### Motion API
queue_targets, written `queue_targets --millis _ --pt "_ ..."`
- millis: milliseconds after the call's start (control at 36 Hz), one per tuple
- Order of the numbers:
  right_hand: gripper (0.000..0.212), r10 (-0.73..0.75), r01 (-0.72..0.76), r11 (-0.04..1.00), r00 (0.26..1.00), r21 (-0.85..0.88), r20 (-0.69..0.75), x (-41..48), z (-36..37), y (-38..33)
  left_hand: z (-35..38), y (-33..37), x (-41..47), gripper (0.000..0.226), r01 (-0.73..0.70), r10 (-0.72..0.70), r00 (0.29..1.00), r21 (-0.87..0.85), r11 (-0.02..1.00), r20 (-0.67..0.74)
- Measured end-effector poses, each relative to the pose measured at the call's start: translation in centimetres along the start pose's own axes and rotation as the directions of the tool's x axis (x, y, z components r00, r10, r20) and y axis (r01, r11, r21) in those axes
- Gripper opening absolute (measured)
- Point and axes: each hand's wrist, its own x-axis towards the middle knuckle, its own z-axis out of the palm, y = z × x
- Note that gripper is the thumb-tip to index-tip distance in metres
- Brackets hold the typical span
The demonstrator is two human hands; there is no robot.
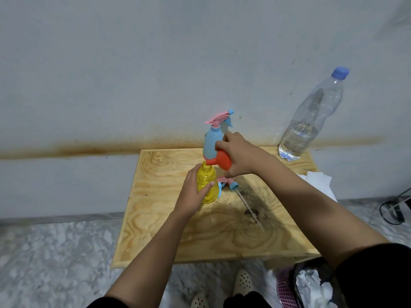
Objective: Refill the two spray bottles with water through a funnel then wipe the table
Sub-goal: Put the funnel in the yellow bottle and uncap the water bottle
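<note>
My left hand point(191, 192) grips the yellow spray bottle point(206, 185), which stands uncapped on the wooden table point(173, 218). My right hand point(239, 153) holds the orange funnel point(220, 160) tilted, its spout pointing at the yellow bottle's open neck. Behind them stands the blue spray bottle point(212, 143) with its pink trigger head on. The yellow bottle's pink and blue spray head point(229, 184) lies on the table, its thin tube point(250, 208) stretched toward the front right. A clear water bottle point(309, 121) with a blue cap stands at the table's back right corner, partly full.
White paper tissues point(318, 178) lie off the table's right edge. A pink basket point(285, 290) lined with a bag sits on the floor at the front right. The table stands against a grey wall point(155, 63). Black cables point(395, 210) lie on the floor at the far right.
</note>
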Motion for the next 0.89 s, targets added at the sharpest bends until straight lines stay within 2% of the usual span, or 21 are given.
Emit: queue_targets --millis 111,278,444,583,694,750,889 --pt "0.069 -0.032 0.036 0.994 0.999 -0.107 0.040 0.4 -0.9 -1.2 -0.1 0.1 0.0 0.060 -0.009 0.009 1.000 0.011 1.000 0.000" --pt "0.073 -0.085 0.089 0.951 0.996 -0.297 0.027 1.1 -0.9 -2.6 -0.2 0.4 -0.2 0.059 -0.013 0.013 1.000 0.014 1.000 0.007" --pt "0.070 -0.103 0.107 0.962 0.994 -0.253 0.032 1.0 -1.2 -2.4 -0.3 0.4 -0.3 0.061 -0.015 0.014 1.000 0.026 1.000 0.014" --pt "0.067 -0.129 0.136 0.947 0.991 -0.292 0.045 1.1 -1.4 -2.6 -0.2 0.3 -0.3 0.064 -0.013 0.012 1.000 0.035 0.999 0.012" --pt "0.075 -0.169 0.172 0.929 0.985 -0.328 0.039 1.5 -1.2 -2.6 -0.2 0.4 -0.3 0.064 -0.008 0.007 1.000 0.032 0.999 0.016" --pt "0.078 -0.173 0.172 0.944 0.985 -0.281 0.022 1.6 -1.1 -2.5 -0.3 0.4 -0.4 0.064 -0.004 0.004 1.000 0.024 1.000 0.022" --pt "0.077 -0.124 0.123 0.992 0.992 -0.016 -0.039 1.4 -0.5 -1.9 -0.3 0.5 -0.5 0.063 -0.001 0.000 1.000 0.006 1.000 0.027"
